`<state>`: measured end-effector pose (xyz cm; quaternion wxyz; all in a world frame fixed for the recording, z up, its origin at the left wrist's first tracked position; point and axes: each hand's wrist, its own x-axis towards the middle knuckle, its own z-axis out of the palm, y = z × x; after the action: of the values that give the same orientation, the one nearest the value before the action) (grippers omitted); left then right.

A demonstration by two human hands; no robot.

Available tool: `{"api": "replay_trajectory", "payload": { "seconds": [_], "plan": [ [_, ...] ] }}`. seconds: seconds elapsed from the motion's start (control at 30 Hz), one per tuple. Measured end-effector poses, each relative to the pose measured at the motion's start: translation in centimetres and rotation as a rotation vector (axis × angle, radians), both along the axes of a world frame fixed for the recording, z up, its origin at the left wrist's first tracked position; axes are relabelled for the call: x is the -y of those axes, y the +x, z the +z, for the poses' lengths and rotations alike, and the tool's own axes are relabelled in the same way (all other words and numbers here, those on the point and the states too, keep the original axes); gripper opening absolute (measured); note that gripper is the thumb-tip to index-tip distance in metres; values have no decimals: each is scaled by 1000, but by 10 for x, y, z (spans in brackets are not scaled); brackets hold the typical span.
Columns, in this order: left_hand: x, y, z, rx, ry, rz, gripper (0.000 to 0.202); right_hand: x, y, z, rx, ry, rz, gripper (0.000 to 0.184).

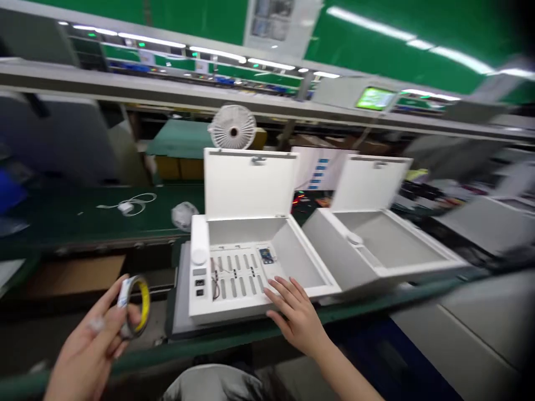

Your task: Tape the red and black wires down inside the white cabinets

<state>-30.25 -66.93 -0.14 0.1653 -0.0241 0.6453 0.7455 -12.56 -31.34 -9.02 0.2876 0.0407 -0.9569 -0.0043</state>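
My left hand (94, 340) is closed around a roll of tape (137, 306) with a yellow inner core, held over the bench's front edge. Fingers outstretched, my right hand (295, 317) is at the front rim of a white box (251, 309) whose lid (251, 184) stands raised. I cannot tell whether the fingertips touch the rim. Inside the box are a slotted panel (238, 273), thin wires and a small blue circuit board (266, 256). On its left side strip sit two black sockets (199, 287).
A second white box (376, 245) with its lid up stands at the right. Behind are a white fan (233, 128) and a long shelf (167, 92). A white cable (132, 206) and a clear plastic bundle (184, 215) lie on the green bench (83, 223).
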Motion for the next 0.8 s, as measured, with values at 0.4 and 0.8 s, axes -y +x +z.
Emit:
{"api": "replay_trajectory", "payload": {
  "seconds": [0.4, 0.8],
  "plan": [
    [61, 47, -9, -76, -37, 337, 64, 119, -111, 17, -105, -262, 626, 42],
    [153, 112, -34, 21, -56, 742, 72, 287, -229, -7, 448, -475, 732, 31]
  ]
}}
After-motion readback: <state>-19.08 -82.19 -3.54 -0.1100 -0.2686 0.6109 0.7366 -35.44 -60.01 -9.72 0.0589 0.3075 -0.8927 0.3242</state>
